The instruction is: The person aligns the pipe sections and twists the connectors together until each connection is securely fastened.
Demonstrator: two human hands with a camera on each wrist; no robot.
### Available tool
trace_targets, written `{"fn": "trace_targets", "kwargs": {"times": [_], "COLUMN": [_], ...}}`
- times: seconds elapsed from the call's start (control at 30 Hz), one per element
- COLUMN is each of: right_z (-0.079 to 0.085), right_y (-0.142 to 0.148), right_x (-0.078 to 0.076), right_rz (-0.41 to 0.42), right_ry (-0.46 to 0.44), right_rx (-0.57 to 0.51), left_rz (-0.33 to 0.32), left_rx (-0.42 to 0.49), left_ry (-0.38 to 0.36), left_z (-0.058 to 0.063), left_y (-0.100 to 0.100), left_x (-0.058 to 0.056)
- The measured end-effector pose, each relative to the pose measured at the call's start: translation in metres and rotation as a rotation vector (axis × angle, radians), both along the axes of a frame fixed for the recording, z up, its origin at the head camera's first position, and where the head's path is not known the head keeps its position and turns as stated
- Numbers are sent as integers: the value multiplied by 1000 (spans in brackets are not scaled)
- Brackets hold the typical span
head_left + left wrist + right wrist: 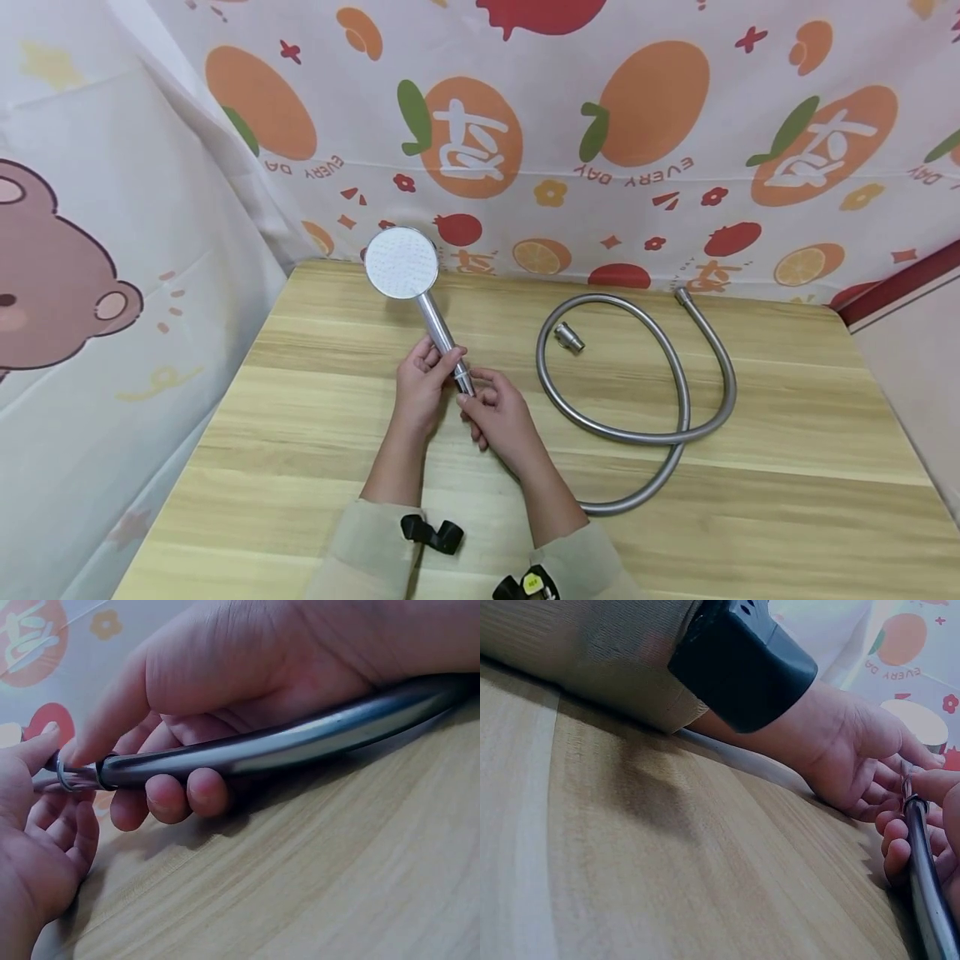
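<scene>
A silver shower head [402, 262] with a round white face is tilted up to the left above the table. My left hand [422, 385] grips its chrome handle [435, 323], thumb lying along the front. Just below, my right hand [504, 421] curls its fingers round the end of a grey metal shower hose [300, 746]. That hose end meets the handle's lower end in the left wrist view, with a thin ring [64, 774] at the joint. Whether the two are screwed together I cannot tell. The hose passes beneath my right forearm.
To the right the rest of the hose [684, 392] lies looped on the wooden table [795, 467], its free end near the back edge. Inside the loop lies a small metal fitting [570, 337]. A fruit-print cloth [555, 150] hangs behind the table.
</scene>
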State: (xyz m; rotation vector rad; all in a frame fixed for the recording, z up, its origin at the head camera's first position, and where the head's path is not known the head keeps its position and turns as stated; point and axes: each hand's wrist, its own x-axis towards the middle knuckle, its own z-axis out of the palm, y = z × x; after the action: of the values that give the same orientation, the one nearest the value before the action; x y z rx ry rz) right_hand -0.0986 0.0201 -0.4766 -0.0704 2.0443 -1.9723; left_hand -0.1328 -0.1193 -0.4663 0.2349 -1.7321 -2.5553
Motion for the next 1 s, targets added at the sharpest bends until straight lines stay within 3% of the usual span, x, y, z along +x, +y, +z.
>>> {"fn": "trace_targets", "kwargs": {"times": [0.2, 0.53, 1.0], "right_z": [-1, 4, 2], "right_y": [-1, -1, -2], "right_x": [-1, 0, -3], "right_rz": [-48, -34, -31], "right_ry": [-23, -54, -36], "right_rx": [15, -53, 5], "left_rz": [-4, 0, -14], "left_rx": [7, -22, -37], "left_ry": [-3, -3, 7], "left_z": [-1, -2, -4], "left_y": [1, -1, -2], "left_x": [-2, -1, -3]}}
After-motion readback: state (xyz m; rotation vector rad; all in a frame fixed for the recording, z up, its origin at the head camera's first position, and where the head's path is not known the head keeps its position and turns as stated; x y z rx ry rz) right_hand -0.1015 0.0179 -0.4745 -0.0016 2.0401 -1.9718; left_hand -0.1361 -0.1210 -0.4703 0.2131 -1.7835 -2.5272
